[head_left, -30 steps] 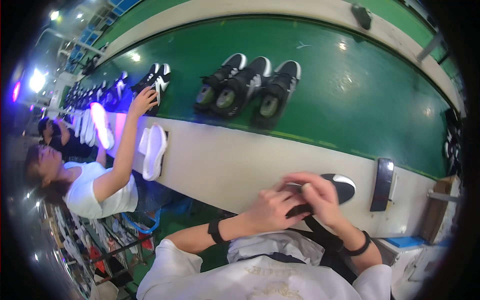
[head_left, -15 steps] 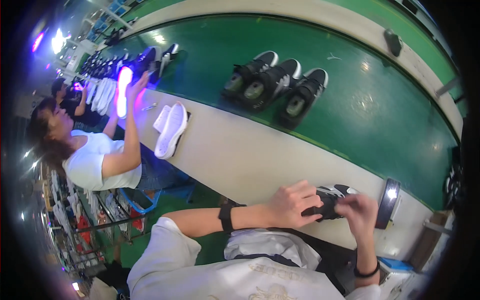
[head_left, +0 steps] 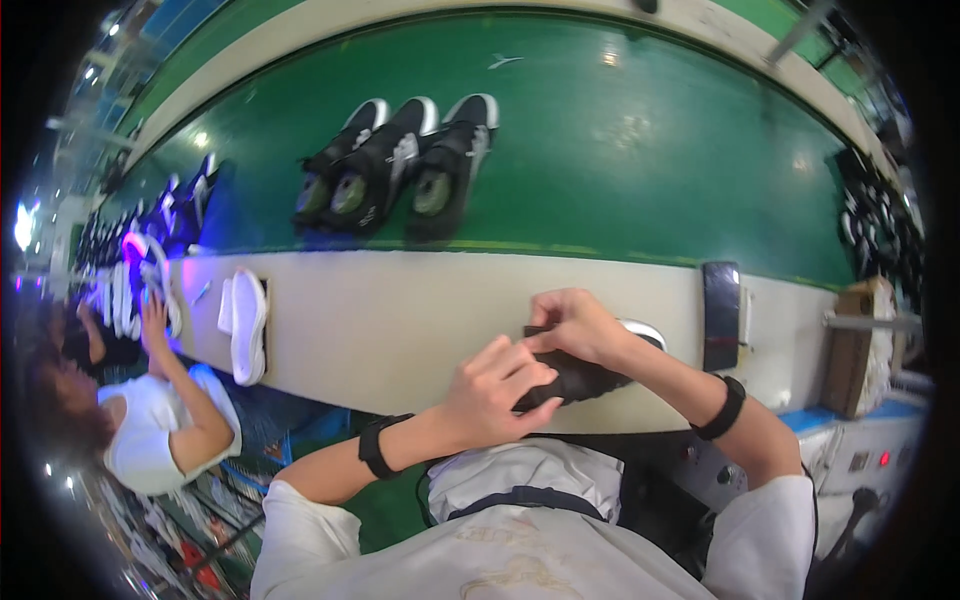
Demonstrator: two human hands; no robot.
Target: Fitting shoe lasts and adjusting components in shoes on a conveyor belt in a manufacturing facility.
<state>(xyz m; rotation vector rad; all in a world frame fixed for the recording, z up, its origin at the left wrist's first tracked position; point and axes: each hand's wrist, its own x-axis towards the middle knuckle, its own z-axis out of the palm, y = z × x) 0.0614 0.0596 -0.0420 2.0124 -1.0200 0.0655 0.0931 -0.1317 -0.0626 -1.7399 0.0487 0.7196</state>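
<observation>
Both my hands hold one black shoe (head_left: 585, 375) with a white sole against the pale front ledge (head_left: 400, 320) of a green conveyor belt (head_left: 620, 150). My left hand (head_left: 495, 385) grips its near side from below. My right hand (head_left: 575, 325) is closed over its top, fingers curled. Most of the shoe is hidden by my fingers. Three black shoes (head_left: 395, 165) with white soles lie side by side on the belt farther back.
A black phone (head_left: 721, 315) lies on the ledge right of my hands. White soles (head_left: 245, 325) rest on the ledge to the left. A co-worker in a white shirt (head_left: 150, 440) reaches toward soles under a purple lamp (head_left: 135, 245). A cardboard box (head_left: 860, 345) stands at right.
My view has shifted, so the three shoes and the co-worker sit further left. My hands have kept hold of the black shoe and turned it. The co-worker's arm has lowered to the ledge.
</observation>
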